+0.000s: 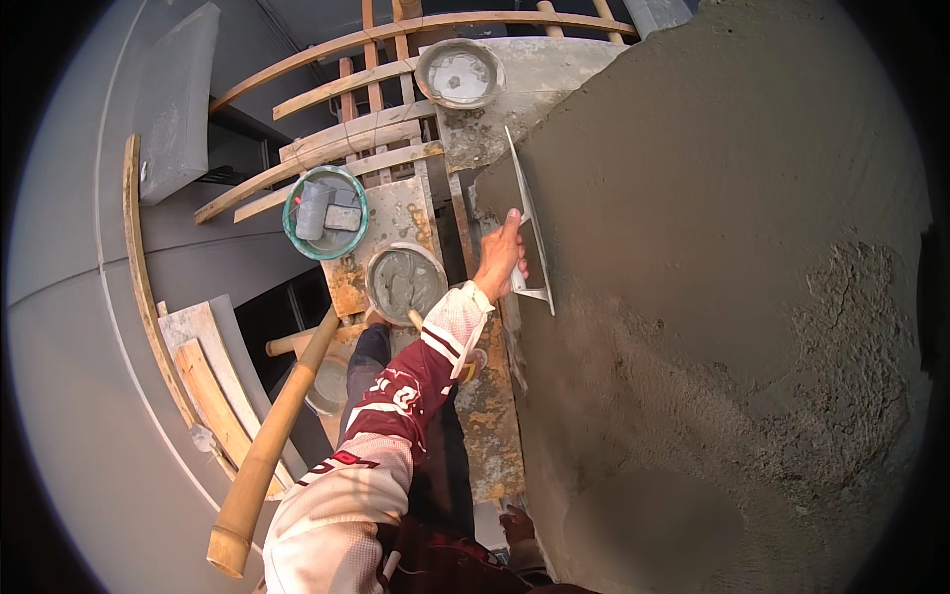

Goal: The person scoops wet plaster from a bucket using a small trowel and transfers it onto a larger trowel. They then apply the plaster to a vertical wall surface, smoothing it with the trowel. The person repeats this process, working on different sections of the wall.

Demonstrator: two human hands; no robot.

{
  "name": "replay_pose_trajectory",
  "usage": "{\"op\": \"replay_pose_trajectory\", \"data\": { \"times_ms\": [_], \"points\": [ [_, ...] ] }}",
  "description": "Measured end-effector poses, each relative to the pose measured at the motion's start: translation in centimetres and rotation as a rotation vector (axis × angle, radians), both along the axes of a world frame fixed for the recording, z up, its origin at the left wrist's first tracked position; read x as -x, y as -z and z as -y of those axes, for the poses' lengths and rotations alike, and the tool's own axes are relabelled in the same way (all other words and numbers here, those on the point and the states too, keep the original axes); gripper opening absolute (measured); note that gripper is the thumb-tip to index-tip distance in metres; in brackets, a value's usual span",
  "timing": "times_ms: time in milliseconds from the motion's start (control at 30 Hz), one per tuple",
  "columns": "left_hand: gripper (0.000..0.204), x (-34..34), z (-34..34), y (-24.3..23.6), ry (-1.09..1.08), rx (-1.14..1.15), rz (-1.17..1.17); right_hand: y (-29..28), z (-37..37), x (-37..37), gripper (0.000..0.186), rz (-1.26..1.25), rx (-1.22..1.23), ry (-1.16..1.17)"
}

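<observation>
My left hand (503, 255) is closed around the pale handle of a plastering trowel (529, 213). The trowel's long, thin metal blade shows nearly edge-on beside the grey plastered wall (673, 198), close to the wall's left edge. I cannot tell whether the whole blade touches the plaster. Wet plaster looks smooth in the upper part and rough and lumpy at the lower right. Low in the view, my right hand (517, 525) is in shadow beside the wall's lower edge; its grip is unclear. Left of my left forearm stands a round bowl (440, 272) of grey mortar.
A teal basin (289, 223) holds water, a cylindrical container and a small block. Another bowl (424, 74) stands farther away on a board. Wooden scaffold slats (346, 139) cross the far left. A thick bamboo pole (272, 445) slants up beside my arm. Stained planks (490, 436) lie below me.
</observation>
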State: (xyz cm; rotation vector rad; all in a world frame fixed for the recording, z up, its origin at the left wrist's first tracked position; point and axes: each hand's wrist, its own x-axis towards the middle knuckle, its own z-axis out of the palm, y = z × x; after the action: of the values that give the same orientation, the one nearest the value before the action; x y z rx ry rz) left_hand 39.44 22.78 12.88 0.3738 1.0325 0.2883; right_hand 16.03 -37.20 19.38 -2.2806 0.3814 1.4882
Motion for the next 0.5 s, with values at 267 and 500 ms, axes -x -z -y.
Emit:
{"op": "replay_pose_trajectory", "data": {
  "times_ms": [267,500],
  "points": [
    [0.054,2.0,2.9,-12.9,0.012,-0.377,0.243,2.9,-3.5,-1.7,0.044,0.002,-0.124,-0.039],
    [0.049,10.1,5.9,-11.6,-0.148,-0.1,0.341,11.9,-18.3,-6.9,0.042,-0.024,-0.19,-0.346]
  ]
}}
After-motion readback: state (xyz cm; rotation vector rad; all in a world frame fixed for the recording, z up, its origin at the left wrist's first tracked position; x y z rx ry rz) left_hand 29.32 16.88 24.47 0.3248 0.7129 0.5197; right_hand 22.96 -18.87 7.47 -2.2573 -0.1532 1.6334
